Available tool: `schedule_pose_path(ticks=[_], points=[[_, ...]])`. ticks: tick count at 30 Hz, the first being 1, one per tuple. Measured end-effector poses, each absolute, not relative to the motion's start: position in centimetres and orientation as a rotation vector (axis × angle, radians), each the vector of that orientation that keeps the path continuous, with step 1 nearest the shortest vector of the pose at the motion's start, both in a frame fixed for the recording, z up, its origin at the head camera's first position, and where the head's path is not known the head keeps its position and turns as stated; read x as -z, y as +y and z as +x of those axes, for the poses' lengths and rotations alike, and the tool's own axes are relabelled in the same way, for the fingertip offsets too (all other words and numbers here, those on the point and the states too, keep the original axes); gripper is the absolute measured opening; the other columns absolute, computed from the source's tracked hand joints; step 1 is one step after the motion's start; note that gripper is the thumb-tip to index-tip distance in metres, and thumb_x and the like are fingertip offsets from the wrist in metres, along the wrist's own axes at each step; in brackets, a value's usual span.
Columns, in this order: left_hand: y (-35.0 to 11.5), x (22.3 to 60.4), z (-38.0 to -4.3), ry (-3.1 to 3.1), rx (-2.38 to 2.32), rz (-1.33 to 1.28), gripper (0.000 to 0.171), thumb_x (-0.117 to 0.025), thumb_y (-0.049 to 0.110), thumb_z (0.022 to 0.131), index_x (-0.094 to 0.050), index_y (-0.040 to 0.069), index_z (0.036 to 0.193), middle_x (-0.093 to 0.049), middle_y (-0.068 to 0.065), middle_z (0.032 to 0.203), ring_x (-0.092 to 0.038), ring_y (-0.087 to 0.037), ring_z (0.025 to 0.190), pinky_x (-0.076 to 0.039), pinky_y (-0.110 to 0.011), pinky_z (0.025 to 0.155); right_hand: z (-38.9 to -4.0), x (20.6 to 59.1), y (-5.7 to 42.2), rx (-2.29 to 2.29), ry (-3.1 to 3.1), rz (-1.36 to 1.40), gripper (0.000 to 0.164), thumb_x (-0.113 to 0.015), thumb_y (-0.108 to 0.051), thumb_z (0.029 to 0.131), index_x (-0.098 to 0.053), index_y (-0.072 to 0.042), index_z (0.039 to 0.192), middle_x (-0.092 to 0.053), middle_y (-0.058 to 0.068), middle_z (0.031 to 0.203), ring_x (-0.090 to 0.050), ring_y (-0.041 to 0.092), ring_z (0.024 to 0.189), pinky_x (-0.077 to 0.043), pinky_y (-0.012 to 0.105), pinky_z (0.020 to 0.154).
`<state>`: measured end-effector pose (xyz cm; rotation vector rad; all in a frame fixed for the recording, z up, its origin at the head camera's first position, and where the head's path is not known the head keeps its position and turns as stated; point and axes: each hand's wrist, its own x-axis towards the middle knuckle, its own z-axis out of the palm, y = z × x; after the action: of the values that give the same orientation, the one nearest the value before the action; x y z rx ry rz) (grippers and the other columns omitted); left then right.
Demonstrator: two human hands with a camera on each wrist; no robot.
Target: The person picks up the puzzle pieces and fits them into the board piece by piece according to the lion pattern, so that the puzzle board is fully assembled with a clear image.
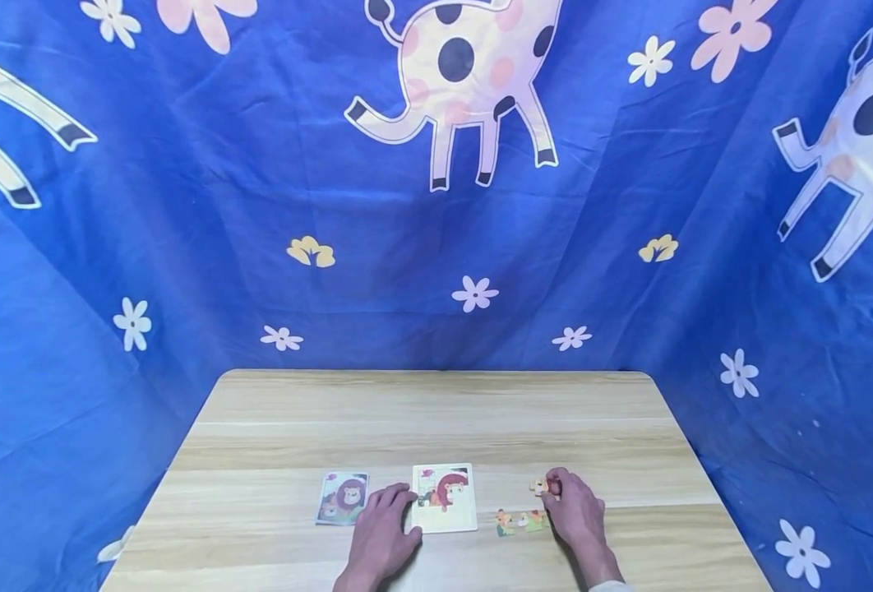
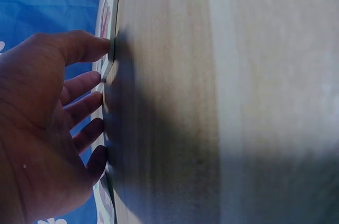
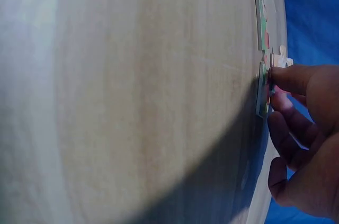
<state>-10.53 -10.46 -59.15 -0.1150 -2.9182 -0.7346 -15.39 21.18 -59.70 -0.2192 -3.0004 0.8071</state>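
Note:
A square puzzle board (image 1: 445, 516) with a white frame lies mid-table, its picture of a red-maned lion partly filled in at the top. My left hand (image 1: 383, 533) rests at its left edge, thumb and fingers spread loosely; in the left wrist view the thumb tip lies right at the board's side. My right hand (image 1: 575, 511) pinches a small puzzle piece (image 1: 538, 487) between thumb and fingertips, seen edge-on in the right wrist view. Just below it on the table lie loose puzzle pieces (image 1: 531, 521) in green, orange and red.
Left of the left hand lies a picture card (image 1: 343, 497) of a purple-maned lion. The wooden table (image 1: 436, 411) has rounded far corners. Blue cloth (image 1: 407, 230) with giraffe and flower prints hangs behind it and on both sides.

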Motion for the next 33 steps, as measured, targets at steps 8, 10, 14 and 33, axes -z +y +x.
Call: schedule_pose_path(ticks=[8, 10, 14, 33], points=[[-10.4, 59.0, -10.6, -2.924, 0.718, -0.115, 0.045, -0.074, 0.028, 0.067, -0.067, 0.016, 0.11, -0.061, -0.002, 0.126, -0.054, -0.028, 0.114, -0.048, -0.051, 0.088, -15.5, 60.0, 21.0, -0.851, -2.933, -0.162, 0.022, -0.075, -0.02, 0.078, -0.067, -0.025, 0.098, -0.06, -0.016, 0.078, -0.06, 0.008, 0.079, -0.039, 0.036, 0.07], [-10.4, 59.0, -10.6, -2.929, 0.72, -0.121, 0.045, -0.074, 0.028, 0.067, -0.067, 0.016, 0.11, -0.061, -0.002, 0.126, -0.054, -0.028, 0.114, -0.048, -0.051, 0.089, -15.5, 60.0, 21.0, -0.89, -2.93, -0.154, 0.021, -0.074, -0.019, 0.079, -0.067, -0.025, 0.097, -0.061, -0.018, 0.077, -0.06, 0.006, 0.077, -0.041, 0.036, 0.071], [-10.4, 59.0, -10.6, -2.937, 0.729, -0.126, 0.045, -0.073, 0.028, 0.067, -0.067, 0.015, 0.11, -0.061, -0.003, 0.126, -0.054, -0.029, 0.115, -0.048, -0.052, 0.089, -15.5, 60.2, 20.9, -0.976, -2.922, -0.136, 0.02, -0.073, -0.018, 0.081, -0.068, -0.024, 0.098, -0.062, -0.017, 0.076, -0.057, 0.003, 0.072, -0.045, 0.034, 0.069], [-10.1, 59.4, -10.4, -2.92, 0.733, -0.104, 0.045, -0.072, 0.026, 0.068, -0.067, 0.014, 0.111, -0.061, -0.003, 0.126, -0.053, -0.029, 0.115, -0.047, -0.053, 0.09, -15.6, 60.4, 18.1, -1.27, -2.802, -0.015, 0.018, -0.072, -0.015, 0.083, -0.07, -0.02, 0.099, -0.06, -0.014, 0.075, -0.051, 0.0, 0.066, -0.044, 0.018, 0.06]])
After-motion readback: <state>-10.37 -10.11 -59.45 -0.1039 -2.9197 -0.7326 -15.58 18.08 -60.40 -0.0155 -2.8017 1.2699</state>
